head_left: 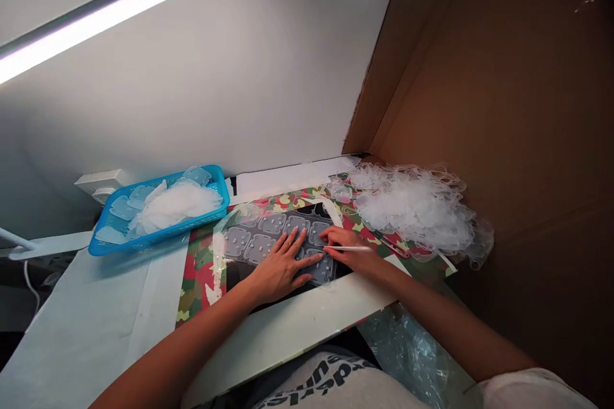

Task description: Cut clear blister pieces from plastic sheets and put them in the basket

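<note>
A clear sheet of several rounded, dotted pieces (260, 248) lies on a black mat (235, 273). My left hand (281, 271) rests flat on this sheet with its fingers spread, holding nothing. Close to the sheet's right end, my right hand (352, 252) is closed round a thin, white, pen-like tool (352, 248). The tool's tip is too small to make out, so I cannot tell whether it touches the sheet. Under the mat is a board with a red and green camouflage pattern (194, 271).
A blue plastic basket (158, 230) of translucent pieces stands at the back left. At the right lies a heap of clear plastic scraps (417, 208), with red-handled scissors or a similar tool (393, 246) before it. A cardboard wall (503, 140) bounds the right side.
</note>
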A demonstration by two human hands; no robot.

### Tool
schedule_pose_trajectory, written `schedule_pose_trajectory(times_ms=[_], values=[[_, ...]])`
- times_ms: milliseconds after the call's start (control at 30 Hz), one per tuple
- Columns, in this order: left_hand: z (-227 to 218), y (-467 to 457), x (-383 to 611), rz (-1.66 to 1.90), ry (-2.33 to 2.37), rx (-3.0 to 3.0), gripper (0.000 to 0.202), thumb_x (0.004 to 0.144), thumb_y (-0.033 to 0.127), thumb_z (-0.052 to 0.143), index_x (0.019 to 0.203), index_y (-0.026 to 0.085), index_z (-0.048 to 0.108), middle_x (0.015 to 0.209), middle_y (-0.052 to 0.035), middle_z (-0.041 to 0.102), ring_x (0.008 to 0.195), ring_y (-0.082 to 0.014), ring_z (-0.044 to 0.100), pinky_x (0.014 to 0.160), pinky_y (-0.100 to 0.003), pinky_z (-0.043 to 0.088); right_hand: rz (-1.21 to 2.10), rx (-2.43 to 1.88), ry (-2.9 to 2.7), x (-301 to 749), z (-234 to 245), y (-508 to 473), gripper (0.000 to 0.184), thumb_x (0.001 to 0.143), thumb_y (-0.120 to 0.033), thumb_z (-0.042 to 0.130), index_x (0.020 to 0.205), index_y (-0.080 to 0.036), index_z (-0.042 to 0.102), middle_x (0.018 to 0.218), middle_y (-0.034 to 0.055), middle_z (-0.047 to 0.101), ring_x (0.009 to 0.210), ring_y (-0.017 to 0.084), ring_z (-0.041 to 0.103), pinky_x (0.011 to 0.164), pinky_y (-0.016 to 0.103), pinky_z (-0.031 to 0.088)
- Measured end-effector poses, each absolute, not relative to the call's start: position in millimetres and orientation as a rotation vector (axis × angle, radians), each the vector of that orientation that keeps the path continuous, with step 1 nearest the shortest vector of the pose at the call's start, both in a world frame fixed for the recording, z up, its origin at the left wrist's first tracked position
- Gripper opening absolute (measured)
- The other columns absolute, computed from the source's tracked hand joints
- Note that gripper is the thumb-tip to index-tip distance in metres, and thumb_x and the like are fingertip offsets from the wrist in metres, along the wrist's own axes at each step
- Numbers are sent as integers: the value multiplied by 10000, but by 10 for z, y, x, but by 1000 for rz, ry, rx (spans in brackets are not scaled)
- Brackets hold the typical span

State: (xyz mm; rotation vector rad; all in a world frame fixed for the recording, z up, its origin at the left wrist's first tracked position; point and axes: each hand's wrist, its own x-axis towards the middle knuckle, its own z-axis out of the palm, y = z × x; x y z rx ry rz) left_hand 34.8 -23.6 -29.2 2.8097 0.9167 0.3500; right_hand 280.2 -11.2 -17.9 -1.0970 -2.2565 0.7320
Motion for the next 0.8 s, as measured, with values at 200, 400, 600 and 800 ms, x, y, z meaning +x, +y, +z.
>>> schedule_pose_trajectory(times_ms=[200,400,600,800], values=[[-326,-243,316,346,930,2777,495,950,499,462,1436,412,419,1633,-3,-5,1476,-389,54,1165,-559,186,515,-1255,-1986,2979,-264,65,182,914,-302,493,958,-241,659,979,61,711,904,234,646,805,358,490],[-194,-166,332,394,932,2570,497,918,564,475,1373,371,525,1572,-63,310,1448,-374,231,1138,-570,227,578,-1482,-1383,3368,-100,206,316,835,-428,594,631,-220,471,819,41,711,698,195,595,623,293,425],[-142,316,776,703,1138,1664,631,937,606,321,908,119,722,750,-107,722,629,-199,671,571,-296,512,939,-1285,-1737,2964,60,-163,223,857,-384,602,711,-217,581,1038,43,722,907,217,649,792,320,457],[-195,480,933,647,1131,1687,210,737,362,682,747,157,634,537,33,567,371,-100,487,371,-193,324,1151,-1272,-1482,2904,-26,154,299,790,-419,630,643,-207,479,970,47,710,942,211,624,804,314,444]])
